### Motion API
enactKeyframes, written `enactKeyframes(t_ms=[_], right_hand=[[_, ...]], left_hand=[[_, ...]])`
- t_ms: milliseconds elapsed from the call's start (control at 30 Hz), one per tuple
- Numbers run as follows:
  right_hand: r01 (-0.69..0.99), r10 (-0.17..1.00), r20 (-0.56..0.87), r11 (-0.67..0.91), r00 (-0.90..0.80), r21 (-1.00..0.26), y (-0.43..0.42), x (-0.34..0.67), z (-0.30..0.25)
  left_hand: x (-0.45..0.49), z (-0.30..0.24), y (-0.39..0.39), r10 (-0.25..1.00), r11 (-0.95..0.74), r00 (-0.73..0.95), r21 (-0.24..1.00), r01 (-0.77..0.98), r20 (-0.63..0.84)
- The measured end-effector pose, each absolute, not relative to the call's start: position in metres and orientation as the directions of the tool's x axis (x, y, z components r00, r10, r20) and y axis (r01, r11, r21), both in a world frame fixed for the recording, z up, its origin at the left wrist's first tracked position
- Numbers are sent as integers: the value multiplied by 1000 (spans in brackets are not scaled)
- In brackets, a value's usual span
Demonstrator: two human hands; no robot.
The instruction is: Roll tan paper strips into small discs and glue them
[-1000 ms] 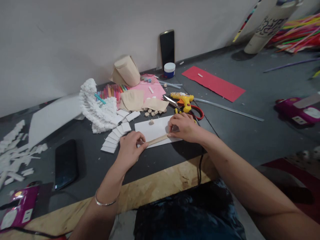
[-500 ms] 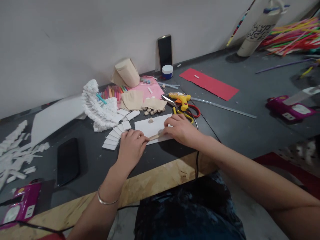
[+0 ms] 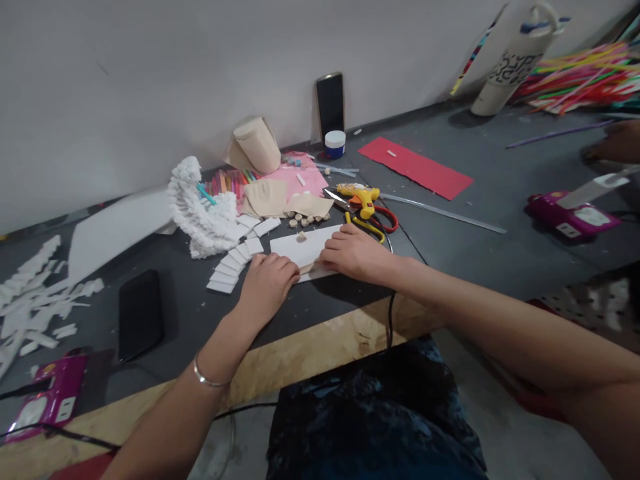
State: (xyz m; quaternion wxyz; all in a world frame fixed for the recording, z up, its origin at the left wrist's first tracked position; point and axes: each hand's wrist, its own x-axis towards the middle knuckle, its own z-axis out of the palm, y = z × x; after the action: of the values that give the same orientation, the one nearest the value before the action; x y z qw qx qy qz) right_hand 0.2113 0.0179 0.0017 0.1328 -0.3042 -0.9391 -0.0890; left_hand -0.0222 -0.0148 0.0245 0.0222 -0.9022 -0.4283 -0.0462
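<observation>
- Table (image 3: 450, 247) of dark grey colour stretches before us along the wall, and its front edge (image 3: 325, 337) shows bare pale wood.
- White curved sheet (image 3: 115, 230) lies on its left side; more to the right, we see a red sheet (image 3: 417, 170), flat, with one small white piece (image 3: 391, 153) on it.
- Bottle (image 3: 505, 80) with black pattern stands at the far right, beside a heap of coloured sticks (image 3: 583, 77).
- Fluffy white piece (image 3: 215, 230) lies to the right of the curved sheet, and a turquoise stick (image 3: 206, 195) rests upon it.
- White card (image 3: 295, 248) lies flat in front of us, partly under both our hands.
- Our left hand (image 3: 270, 283) has its fingers bent and closed on the left end of a beige strip (image 3: 311, 268); its thumb is mostly hidden.
- Our right hand (image 3: 355, 255) has also bent fingers, closed on the right end of the same strip.
- Hand of another person (image 3: 623, 141) is only partly in view at the right; we cannot tell if it grips something.
- Yellow glue gun (image 3: 367, 199) lies beyond our right hand, with red-handled scissors (image 3: 394, 215) just beside.
- Beige strip is above the near part of the card, its middle visible between our hands; we cannot tell if it touches the card.
- Small beige rolls (image 3: 299, 220) lie together just beyond the card.
- Small beige lump (image 3: 301, 237) sits on the card, near its far edge.
</observation>
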Motion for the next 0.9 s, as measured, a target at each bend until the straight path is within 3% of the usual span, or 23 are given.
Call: enactKeyframes(t_ms=[267,533,733,900], right_hand=[[560,492,306,805,-815,196,20,208,2],[583,514,344,801,-786,135,23,207,-4],[599,530,365,794,-765,105,22,206,-5],[629,551,378,768,-744,119,17,201,0]], left_hand=[[-20,26,-12,705,-686,699,-138,715,116],[-9,14,-8,697,-671,673,-105,734,248],[-7,3,-2,572,-702,745,-267,661,343],[-9,1,-1,546,-695,758,-312,648,357]])
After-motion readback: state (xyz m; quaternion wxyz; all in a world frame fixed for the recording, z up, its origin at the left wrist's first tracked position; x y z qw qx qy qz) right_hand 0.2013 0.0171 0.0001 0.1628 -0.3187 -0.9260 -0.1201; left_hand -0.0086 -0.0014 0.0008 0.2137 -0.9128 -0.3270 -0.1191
